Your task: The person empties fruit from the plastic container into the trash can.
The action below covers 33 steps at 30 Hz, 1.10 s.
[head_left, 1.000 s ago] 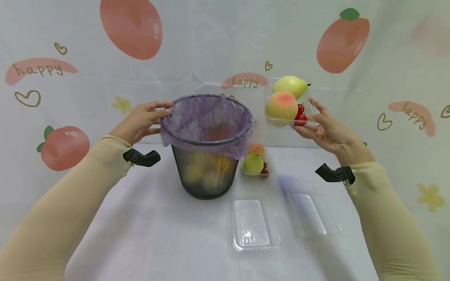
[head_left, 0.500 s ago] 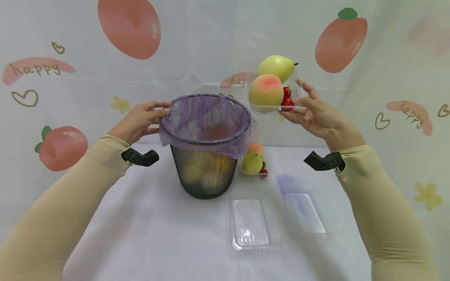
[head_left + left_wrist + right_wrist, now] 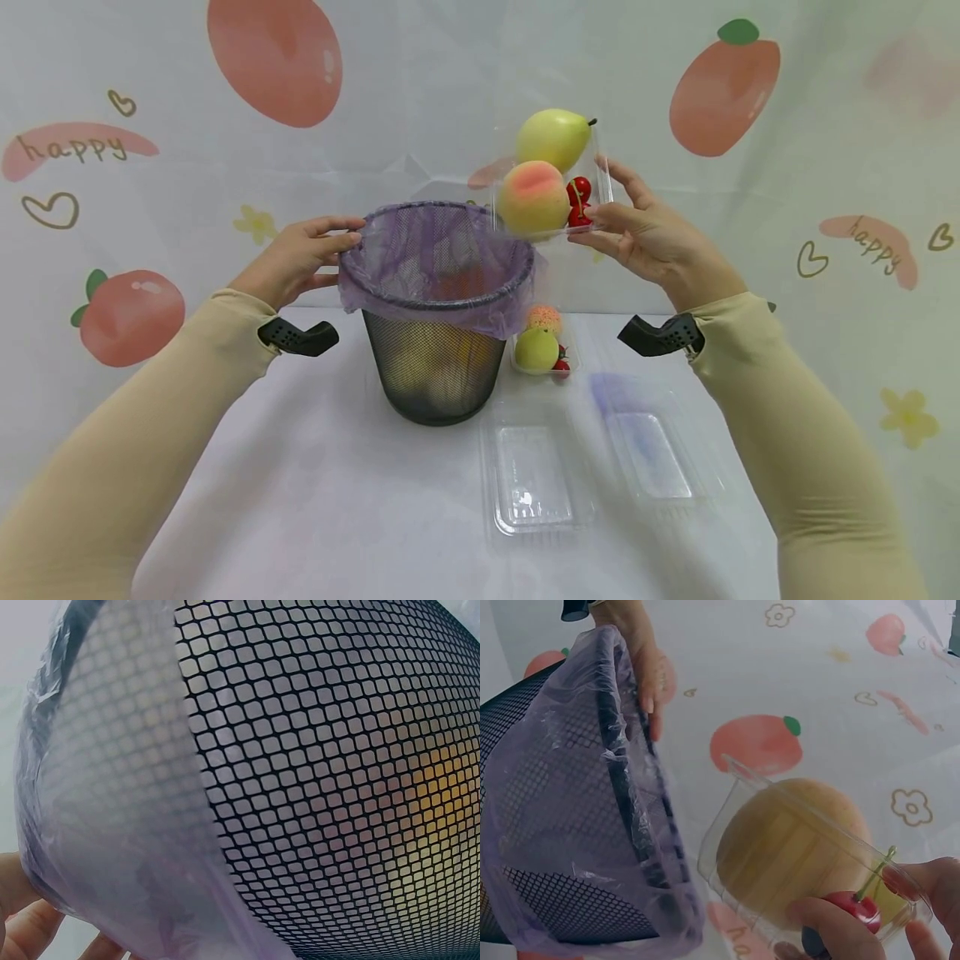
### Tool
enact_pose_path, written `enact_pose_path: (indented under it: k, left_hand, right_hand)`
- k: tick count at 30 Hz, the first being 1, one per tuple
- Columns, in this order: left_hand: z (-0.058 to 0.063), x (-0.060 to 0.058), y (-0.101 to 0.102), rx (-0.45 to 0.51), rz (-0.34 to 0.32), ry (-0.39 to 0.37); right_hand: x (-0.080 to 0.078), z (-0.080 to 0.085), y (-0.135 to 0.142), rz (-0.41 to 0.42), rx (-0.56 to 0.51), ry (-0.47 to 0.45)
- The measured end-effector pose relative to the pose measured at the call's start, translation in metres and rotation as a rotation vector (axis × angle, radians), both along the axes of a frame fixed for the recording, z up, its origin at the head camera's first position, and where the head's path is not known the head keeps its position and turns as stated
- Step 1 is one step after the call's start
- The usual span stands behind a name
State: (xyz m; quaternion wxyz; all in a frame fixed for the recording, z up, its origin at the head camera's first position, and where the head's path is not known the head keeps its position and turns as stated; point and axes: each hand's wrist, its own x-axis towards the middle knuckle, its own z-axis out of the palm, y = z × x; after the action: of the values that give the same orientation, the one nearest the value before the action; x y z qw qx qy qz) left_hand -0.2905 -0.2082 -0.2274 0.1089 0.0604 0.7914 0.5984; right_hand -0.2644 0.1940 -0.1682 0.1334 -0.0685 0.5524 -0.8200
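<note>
My left hand [image 3: 296,257] grips the left rim of a black mesh trash bin [image 3: 442,367] lined with a purple bag [image 3: 517,312]. In the left wrist view its fingers [image 3: 34,926] show at the liner's edge. My right hand [image 3: 652,233] holds a clear plastic box [image 3: 606,179] by its right side, raised beside and partly over the bin's right rim. Inside that box lie a peach [image 3: 534,198], a yellow-green pear [image 3: 553,138] and red cherries [image 3: 579,192]. Blurred yellow and orange things show through the bin's mesh.
Behind the bin's right side, a second clear box holds a green fruit [image 3: 537,350], an orange fruit [image 3: 544,318] and red strawberries [image 3: 561,367]. Two clear plastic trays, one nearer [image 3: 534,479] and one to the right [image 3: 652,454], lie on the white table [image 3: 337,517].
My right hand has moved left and upward with the box of fruit, bringing it from right of the bin to its right rim. My left hand and the bin have stayed in place.
</note>
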Motion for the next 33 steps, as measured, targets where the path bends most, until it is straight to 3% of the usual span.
enact_pose_path:
  k: [20, 33]
  left_hand:
    - [-0.001, 0.0, 0.0, 0.008, 0.004, -0.003]
    - [0.0, 0.001, 0.0, 0.004, -0.001, 0.002]
  right_hand:
    - [-0.009, 0.0, -0.029, -0.033, 0.15, 0.048]
    - [-0.01, 0.003, -0.035, -0.033, 0.186, 0.07]
